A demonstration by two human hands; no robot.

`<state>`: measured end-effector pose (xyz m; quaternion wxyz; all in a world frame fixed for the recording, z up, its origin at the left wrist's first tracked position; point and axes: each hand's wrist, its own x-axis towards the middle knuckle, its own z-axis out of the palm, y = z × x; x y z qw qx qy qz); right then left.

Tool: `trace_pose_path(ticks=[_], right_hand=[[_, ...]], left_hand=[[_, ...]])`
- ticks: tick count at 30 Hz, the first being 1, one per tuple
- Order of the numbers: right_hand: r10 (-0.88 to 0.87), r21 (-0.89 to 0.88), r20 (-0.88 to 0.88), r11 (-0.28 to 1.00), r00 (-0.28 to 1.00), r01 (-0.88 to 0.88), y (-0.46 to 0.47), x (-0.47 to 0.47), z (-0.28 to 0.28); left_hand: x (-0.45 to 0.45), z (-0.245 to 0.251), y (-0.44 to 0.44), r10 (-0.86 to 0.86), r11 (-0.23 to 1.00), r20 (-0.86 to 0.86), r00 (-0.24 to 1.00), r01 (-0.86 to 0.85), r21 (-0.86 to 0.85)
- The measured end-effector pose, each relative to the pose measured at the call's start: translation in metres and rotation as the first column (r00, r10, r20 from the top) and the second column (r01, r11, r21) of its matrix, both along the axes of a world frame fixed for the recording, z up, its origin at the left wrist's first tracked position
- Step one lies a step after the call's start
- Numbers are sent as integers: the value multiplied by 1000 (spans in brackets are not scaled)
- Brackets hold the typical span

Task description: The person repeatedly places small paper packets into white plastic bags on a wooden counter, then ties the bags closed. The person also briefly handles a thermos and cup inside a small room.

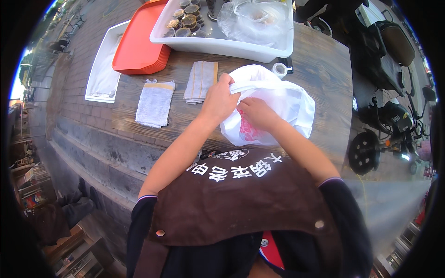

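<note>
A white plastic bag (297, 104) with red print stands on the wooden table (323, 69) right in front of me, its mouth gathered towards my hands. My left hand (219, 99) grips the bag's folded rim at its upper left. Beside it, my right hand (259, 113) has its fingers curled on the near side of the bag's mouth, close to the left fingers. Its fingertips are partly hidden. What the bag contains cannot be made out. A roll of tape (279, 75) lies just behind the bag.
Two folded cloths, one grey (154, 107) and one striped (200, 81), lie left of the bag. Behind are stacked red trays (139, 45), a white bin (100, 76), and a white tub (208, 45) with lidded cups (188, 21) and clear plastic bags (253, 21). A scooter (386, 114) stands right.
</note>
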<state>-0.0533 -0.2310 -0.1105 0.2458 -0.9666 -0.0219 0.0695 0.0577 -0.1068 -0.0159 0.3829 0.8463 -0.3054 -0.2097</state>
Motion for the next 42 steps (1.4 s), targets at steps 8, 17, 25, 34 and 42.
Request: trace_pose_path(ticks=[8,17,25,34,42], right_hand=[[19,6,204,1000,979,-21,-12,6,-11],[-134,2,146,991,980,135,-13,21,-66],[-181,45,59,983,982,179,-11,20,-46],[-195,91,21,977,981,192,-11,9,-33],[-215,-14,-201,976,956,216,-26,-7,-59]], left_hand=[[42,-60,-19,114,989,-6,993,-113,91],[51,-76,-46,135,991,-13,991,-135,-8],[-7,-36,-91,-363,775,662,656,607,-177],[-6,-97,-80,-573,756,597,562,644,119],[-2,-135,-50,-643,757,347,683,497,424]])
